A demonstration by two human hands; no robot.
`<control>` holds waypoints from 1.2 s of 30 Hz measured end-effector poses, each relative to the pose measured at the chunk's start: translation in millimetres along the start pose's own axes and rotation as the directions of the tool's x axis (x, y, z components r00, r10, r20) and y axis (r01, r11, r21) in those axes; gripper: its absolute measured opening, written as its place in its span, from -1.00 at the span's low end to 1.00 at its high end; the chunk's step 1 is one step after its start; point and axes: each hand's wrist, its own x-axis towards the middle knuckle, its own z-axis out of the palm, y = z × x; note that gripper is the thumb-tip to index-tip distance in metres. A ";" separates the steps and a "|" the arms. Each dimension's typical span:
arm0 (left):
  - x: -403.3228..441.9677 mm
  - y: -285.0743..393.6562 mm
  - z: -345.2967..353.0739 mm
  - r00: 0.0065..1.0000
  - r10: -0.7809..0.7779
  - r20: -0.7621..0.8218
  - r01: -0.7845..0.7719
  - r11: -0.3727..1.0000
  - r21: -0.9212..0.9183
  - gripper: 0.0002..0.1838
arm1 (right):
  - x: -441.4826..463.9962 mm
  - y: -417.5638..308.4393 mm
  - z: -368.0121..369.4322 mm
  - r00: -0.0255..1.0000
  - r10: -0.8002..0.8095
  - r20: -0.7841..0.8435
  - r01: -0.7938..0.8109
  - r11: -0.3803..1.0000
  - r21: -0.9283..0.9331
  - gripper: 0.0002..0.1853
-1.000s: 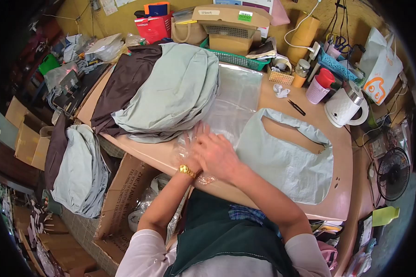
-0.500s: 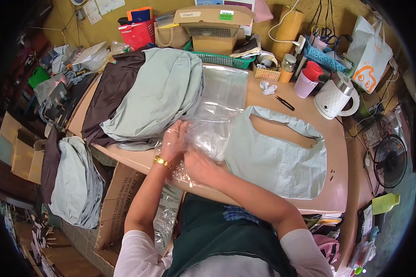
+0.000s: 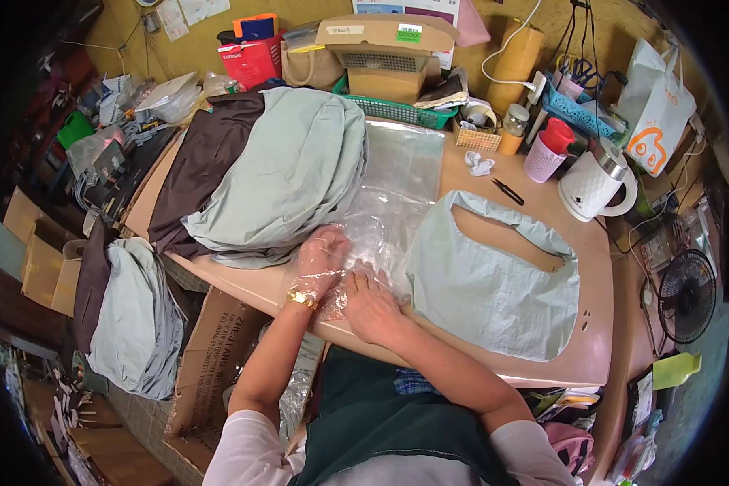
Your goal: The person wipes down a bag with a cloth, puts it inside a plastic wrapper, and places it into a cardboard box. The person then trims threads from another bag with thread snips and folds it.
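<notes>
Clear plastic film [image 3: 381,219] lies on the table between a pile of pale green and dark brown cloth [image 3: 292,162] and a pale green cloth piece with a long opening [image 3: 494,300]. My left hand [image 3: 324,253], with a gold watch at the wrist, is inside or under the film near the table's front edge, its fingers curled and partly veiled by plastic. Just right of it, my right hand [image 3: 370,304] rests on the film with its fingers extended and the palm down.
Behind are a cardboard box [image 3: 385,81], a green basket [image 3: 397,111], a pink cup [image 3: 543,160], a white kettle [image 3: 587,190] and black snips [image 3: 508,192]. An open carton [image 3: 219,356] and more cloth [image 3: 134,324] are at the lower left. A fan [image 3: 686,296] stands right.
My hands have moved apart from their crossed position. My right hand has opened flat on the film, while my left has shifted left within the plastic. The view has shifted slightly.
</notes>
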 end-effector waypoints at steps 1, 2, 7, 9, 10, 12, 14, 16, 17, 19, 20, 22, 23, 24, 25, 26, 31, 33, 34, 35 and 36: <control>-0.3 -0.8 1.9 1.000 0.000 -0.007 0.000 1.000 0.002 -0.81 | -2.5 2.1 5.2 0.999 -0.003 -0.041 0.005 1.000 0.026 -0.37; 0.8 -2.6 5.7 0.995 -0.099 -0.029 0.092 0.977 -0.193 -0.84 | -0.7 4.0 8.4 0.996 -0.004 -0.086 0.009 0.998 0.054 -0.35; 8.0 -13.4 17.8 0.978 -0.164 -0.126 0.068 0.829 -0.555 -0.86 | 24.3 6.9 16.7 0.967 0.011 -0.254 0.028 0.989 0.148 -0.29; 4.2 5.1 3.7 0.975 -0.198 -0.096 0.133 0.876 -0.463 -0.86 | 41.8 8.5 19.7 0.956 0.037 -0.290 0.006 0.989 0.145 -0.28; 0.9 14.5 -2.4 0.970 -0.236 -0.065 0.197 0.910 -0.365 -0.85 | 52.2 8.7 19.9 0.953 0.067 -0.295 -0.012 0.983 0.185 -0.25; -11.2 4.3 -8.8 0.990 -0.109 -0.091 0.095 0.984 -0.149 -0.83 | 65.9 8.0 19.9 0.949 0.101 -0.300 -0.033 0.974 0.224 -0.22; -18.1 -18.7 -6.2 0.989 0.097 -0.114 -0.078 0.984 0.159 -0.83 | 73.0 7.5 18.9 0.985 0.021 -0.168 -0.004 0.995 0.099 -0.26; -21.5 -14.3 -13.7 0.995 -0.029 -0.095 0.045 0.983 0.177 -0.86 | 69.2 6.0 7.6 0.989 0.025 -0.144 -0.011 0.995 0.096 -0.18; -23.5 -11.8 -16.1 0.984 -0.160 -0.078 0.172 0.965 0.197 -0.88 | 67.4 4.7 2.9 0.993 0.027 -0.114 -0.016 0.995 0.095 -0.09; -25.5 -9.1 -12.0 0.982 -0.044 -0.184 0.070 0.988 0.135 -0.90 | 70.5 8.0 14.8 0.980 0.063 -0.191 -0.048 0.995 0.084 -0.08; -26.9 -8.0 -10.6 0.974 -0.050 -0.220 0.080 0.988 0.130 -0.89 | 72.0 10.0 20.8 0.960 0.099 -0.263 -0.082 0.994 0.077 -0.07; -27.0 3.6 -15.1 0.958 -0.171 -0.230 0.197 0.976 0.096 -0.86 | 74.9 11.2 21.3 0.943 0.133 -0.304 -0.106 0.989 0.103 -0.07; -28.6 9.6 -16.1 0.959 -0.170 -0.227 0.195 0.976 0.096 -0.86 | 75.9 11.7 22.1 0.925 0.168 -0.342 -0.128 0.983 0.135 -0.07; -32.1 14.9 -15.3 0.956 -0.106 -0.274 0.130 0.989 0.070 -0.84 | 76.7 13.2 22.4 0.925 0.170 -0.341 -0.130 0.982 0.137 -0.07; -37.3 17.4 -15.1 0.946 -0.046 -0.321 0.064 0.997 0.047 -0.81 | 77.5 14.2 23.0 0.917 0.160 -0.366 -0.133 0.986 0.098 -0.09; -42.5 17.1 -16.2 0.949 -0.100 -0.298 0.096 0.995 -0.028 -0.75 | 78.8 15.3 23.2 0.909 0.148 -0.390 -0.136 0.989 0.057 -0.11; -55.4 -14.0 -24.0 0.965 0.086 -0.247 -0.017 0.963 0.270 -0.62 | 80.3 14.3 23.0 0.909 0.146 -0.390 -0.130 0.989 0.067 -0.19; -63.5 -2.5 -32.2 0.975 -0.223 0.011 0.213 0.945 0.249 -0.59 | 79.5 16.5 23.6 0.895 0.154 -0.418 -0.125 0.987 0.096 -0.21; -75.8 3.3 -32.4 0.980 -0.199 0.024 0.194 0.970 0.144 -0.57 | 81.0 18.0 22.6 0.902 0.164 -0.399 -0.162 0.986 0.039 -0.23; -85.8 7.7 -33.9 0.980 -0.195 0.027 0.189 0.971 0.145 -0.57 | 81.9 18.2 23.0 0.909 0.177 -0.378 -0.199 0.980 -0.018 -0.25; -91.1 25.5 -41.5 0.974 -0.228 0.014 0.223 0.964 0.147 -0.64 | 84.0 17.9 22.7 0.907 0.182 -0.380 -0.202 0.979 -0.015 -0.25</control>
